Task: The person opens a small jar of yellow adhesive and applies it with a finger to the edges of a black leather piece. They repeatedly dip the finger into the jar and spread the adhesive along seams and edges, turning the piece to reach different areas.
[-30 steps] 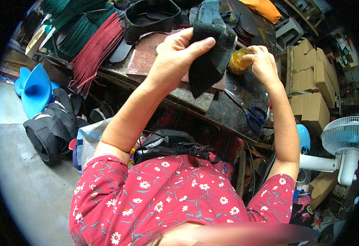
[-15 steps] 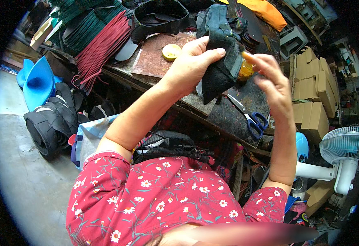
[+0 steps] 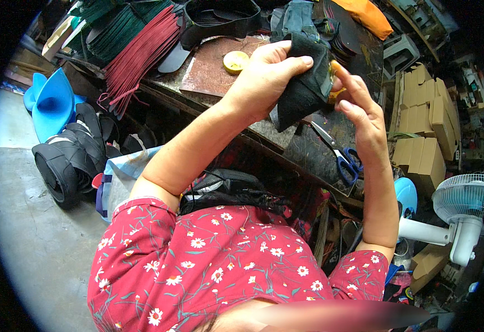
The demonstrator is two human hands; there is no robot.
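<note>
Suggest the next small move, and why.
Probably have the right hand slide its index fingertip along the edge of the cloth: that fingertip is right at the edge, and the left hand pinches the cloth between thumb and fingers.

A: How does the black piece look?
B: Like cloth, matt and faintly fuzzy.
A: And the scissors, near right?
B: Shiny metal blades, smooth blue plastic handles.
A: Is the table glossy?
B: Hardly; it looks dark, scuffed and worn. The reddish board on it is rough and speckled.
A: What about the right side?
B: Matt brown cardboard boxes, and a smooth white plastic fan with a slight gloss.
A: And left?
B: Blue shapes, smooth and foam-like, above a smooth grey floor with a dull sheen.
A: The shirt?
B: Soft-looking printed cloth, matt.
</note>
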